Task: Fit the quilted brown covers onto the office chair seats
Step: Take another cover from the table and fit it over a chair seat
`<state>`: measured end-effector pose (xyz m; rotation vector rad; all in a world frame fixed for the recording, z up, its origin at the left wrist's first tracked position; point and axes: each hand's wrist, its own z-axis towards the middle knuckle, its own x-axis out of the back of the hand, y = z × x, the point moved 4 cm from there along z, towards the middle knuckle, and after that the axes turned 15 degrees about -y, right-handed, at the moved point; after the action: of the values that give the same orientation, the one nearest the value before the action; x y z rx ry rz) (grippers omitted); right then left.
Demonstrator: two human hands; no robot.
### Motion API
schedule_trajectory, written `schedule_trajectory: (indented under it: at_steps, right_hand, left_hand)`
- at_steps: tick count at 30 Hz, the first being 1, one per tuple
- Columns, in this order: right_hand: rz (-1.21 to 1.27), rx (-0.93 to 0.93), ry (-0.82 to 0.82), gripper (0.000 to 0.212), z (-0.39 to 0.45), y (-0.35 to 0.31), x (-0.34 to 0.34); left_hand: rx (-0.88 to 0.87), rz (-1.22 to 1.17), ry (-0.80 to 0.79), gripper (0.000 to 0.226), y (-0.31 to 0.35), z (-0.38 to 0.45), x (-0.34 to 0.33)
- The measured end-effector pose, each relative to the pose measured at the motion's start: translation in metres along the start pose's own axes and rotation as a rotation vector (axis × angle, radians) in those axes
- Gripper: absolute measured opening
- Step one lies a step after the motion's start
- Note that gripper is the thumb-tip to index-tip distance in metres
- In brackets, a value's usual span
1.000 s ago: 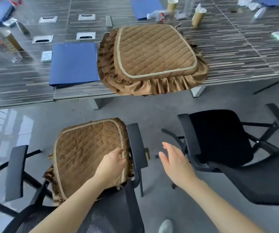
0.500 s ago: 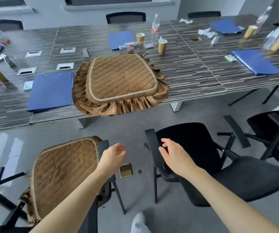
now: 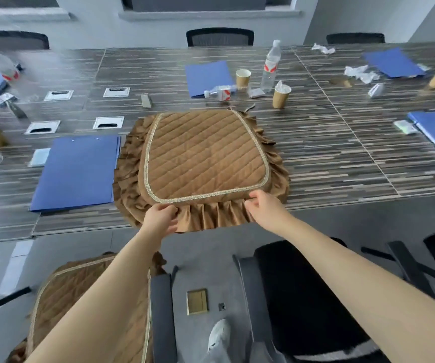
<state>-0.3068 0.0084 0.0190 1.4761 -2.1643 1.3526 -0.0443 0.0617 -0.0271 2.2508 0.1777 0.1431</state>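
Both hands [image 3: 160, 217] grip the cover [image 3: 203, 158], fingertips hidden in frill.

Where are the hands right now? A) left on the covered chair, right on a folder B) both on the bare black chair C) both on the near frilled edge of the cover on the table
C: the left hand and right hand both grip the near frilled edge of the quilted brown cover lying on the table.
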Motion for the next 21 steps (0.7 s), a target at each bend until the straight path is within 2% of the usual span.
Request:
schedule_trajectory:
  at_steps: [3,6,8,11,13,16,21]
  right_hand:
    - [0.095,-0.109,-0.022,0.051,0.057,0.007,0.027]
    - [0.131,-0.217,-0.013,0.052,0.099,0.021,0.047]
    - [0.151,-0.276,0.0,0.05,0.121,0.031,0.057]
    - [0.216,-0.352,0.053,0.045,0.146,0.047,0.064]
    - [0.347,-0.392,0.073,0.046,0.153,0.055,0.063]
    - [0.658,-0.401,0.037,0.048,0.156,0.06,0.059]
    - [0.936,-0.421,-0.056,0.062,0.161,0.054,0.064]
  left_hand:
    - [0.089,-0.178,0.128,0.02,0.012,0.045,0.035]
    - [0.149,-0.271,0.247,0.034,0.02,0.075,0.063]
    - [0.189,-0.314,0.292,0.034,0.021,0.091,0.074]
    - [0.227,-0.328,0.286,0.034,0.022,0.113,0.078]
    - [0.257,-0.365,0.254,0.041,0.023,0.122,0.076]
    - [0.292,-0.374,0.247,0.054,0.023,0.133,0.078]
    - [0.305,-0.307,0.224,0.046,0.035,0.139,0.074]
